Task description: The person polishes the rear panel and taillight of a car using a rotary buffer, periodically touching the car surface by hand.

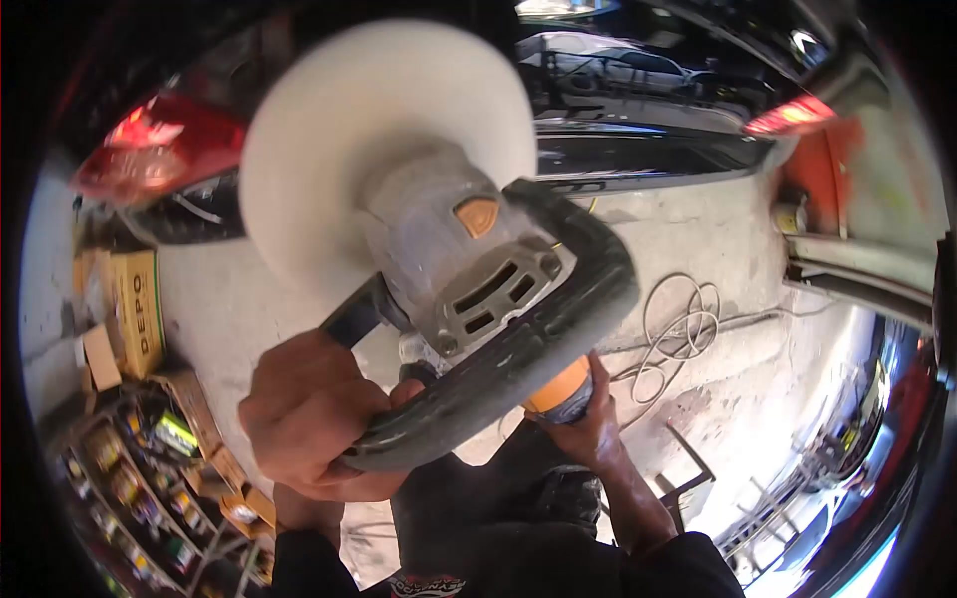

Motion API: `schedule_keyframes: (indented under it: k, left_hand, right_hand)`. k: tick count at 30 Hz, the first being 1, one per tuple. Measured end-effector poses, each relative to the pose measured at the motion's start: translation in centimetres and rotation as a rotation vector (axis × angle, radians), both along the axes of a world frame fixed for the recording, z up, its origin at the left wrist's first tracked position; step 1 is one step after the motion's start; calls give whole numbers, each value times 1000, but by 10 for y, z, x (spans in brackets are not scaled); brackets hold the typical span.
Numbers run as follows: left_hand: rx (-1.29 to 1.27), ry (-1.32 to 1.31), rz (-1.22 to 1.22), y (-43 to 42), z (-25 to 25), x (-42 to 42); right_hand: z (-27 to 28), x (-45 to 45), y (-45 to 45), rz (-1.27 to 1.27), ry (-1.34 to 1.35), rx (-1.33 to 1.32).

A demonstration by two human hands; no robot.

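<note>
A car polisher (429, 239) with a grey gear head is raised close in front of me. Its round white pad (329, 130) looks smooth and blurred, and faces the black car (658, 154). My left hand (314, 419) is wrapped around the left end of the black loop handle (498, 384). Behind that handle, my right hand (588, 429) grips the orange and dark rear body (560, 389) of the polisher. The handle covers part of the right hand's fingers. The pad hides much of the car, and whether it touches the paint I cannot tell.
Red tail lights (164, 145) flank the car's rear. A looped cable (678, 324) lies on the concrete floor (733, 224). To the left are a yellow DEPO box (137, 309) and a shelf of cans and bottles (140, 488). A metal frame (688, 473) stands at right.
</note>
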State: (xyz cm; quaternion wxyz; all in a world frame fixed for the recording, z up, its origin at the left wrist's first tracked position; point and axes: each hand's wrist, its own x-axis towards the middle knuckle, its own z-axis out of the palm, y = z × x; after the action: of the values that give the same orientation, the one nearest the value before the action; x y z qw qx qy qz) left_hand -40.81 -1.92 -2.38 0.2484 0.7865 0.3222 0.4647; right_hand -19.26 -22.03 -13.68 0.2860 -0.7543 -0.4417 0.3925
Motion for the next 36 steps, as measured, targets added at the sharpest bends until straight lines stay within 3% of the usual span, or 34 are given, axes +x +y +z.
schedule_keyframes:
  k: [4, 13, 27, 30, 36]
  left_hand:
    - [-9, 158, -169, 6, 4, 23]
    - [-85, 155, -362, 15, 12, 113]
    - [-84, 296, -413, 11, 24, 284]
    - [-113, 239, -399, 12, 25, 313]
    - [-42, 253, -324, 14, 36, 334]
  right_hand:
    - [-1, -12, -19, -167, 68, -49]
    - [8, 14, -33, -391, 157, -24]
    - [9, 149, -42, -522, 255, -108]
    - [5, 176, -44, -475, 122, -24]
    - [5, 215, -38, -466, 166, 45]
